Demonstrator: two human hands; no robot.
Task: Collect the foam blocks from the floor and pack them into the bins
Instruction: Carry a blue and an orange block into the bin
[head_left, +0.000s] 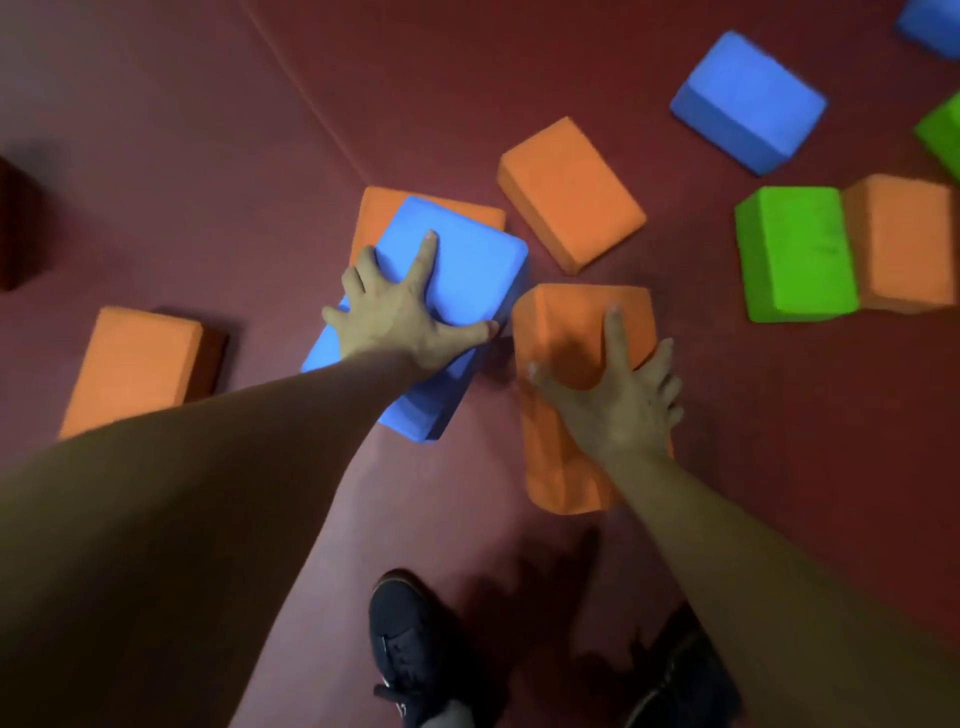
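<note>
Watching the head feed from my station, I see the left hand (400, 312) spread over a blue rectangular foam block (467, 260). Its forefinger lies straight along the top, the thumb hooks over the right edge and the other fingers curl over the left edge, so it grips that block. More blue foam shows below the wrist; I cannot tell whether that is the same block or a second one under it. The blue block's far end overlaps a flat orange foam block (384, 213) lying on the dark red padded floor (208, 130).

Just to the right, the right hand (618, 400) clamps an orange rectangular foam block (566, 322), with the thumb on its left side, the forefinger on top and the remaining fingers wrapped over the right edge. The two hands are apart, each on its own block, and the two blocks lie close beside each other.

Loose blocks lie around them on the floor:
- a tilted orange foam brick (571, 192) beyond the hands
- a left orange foam slab (135, 369) well off to the left
- a far blue foam block (748, 98) up to the right
- a bright green foam block (795, 254) touching a right orange foam block (904, 244)

One more green piece (943, 130) and one more blue corner (932, 23) are cut off by the right edge. Two black shoes (400, 634) stand below the arms.
</note>
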